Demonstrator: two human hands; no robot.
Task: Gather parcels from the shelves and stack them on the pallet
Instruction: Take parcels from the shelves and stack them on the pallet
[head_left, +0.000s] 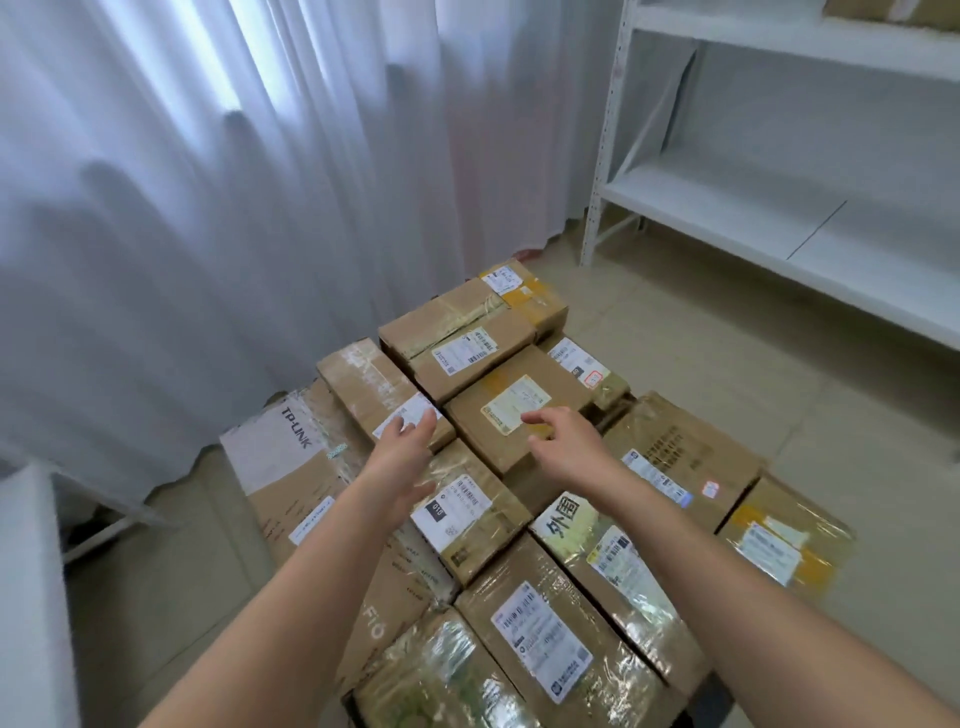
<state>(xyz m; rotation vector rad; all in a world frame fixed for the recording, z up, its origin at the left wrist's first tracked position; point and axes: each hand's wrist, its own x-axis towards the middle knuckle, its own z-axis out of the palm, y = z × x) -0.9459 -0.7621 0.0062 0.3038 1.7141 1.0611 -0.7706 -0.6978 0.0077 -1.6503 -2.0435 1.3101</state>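
Left hand (402, 447) and right hand (563, 441): both loose-fingered, holding nothing. Beneath and around them: rectangular brown cardboard parcels (519, 421), glossy tape, white paper labels, stacked. White metal shelving (779, 218) beyond right hand.

Stacked parcels (519, 415) on the floor (727, 364), curtain (208, 208) behind, shelves (779, 218) to the right

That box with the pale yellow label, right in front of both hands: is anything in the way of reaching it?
Nothing visible blocks it. The box with the pale yellow label lies on top of the stack, its upper face bare. The right hand hovers open over its near right corner; the left hand is open over the neighbouring long box.
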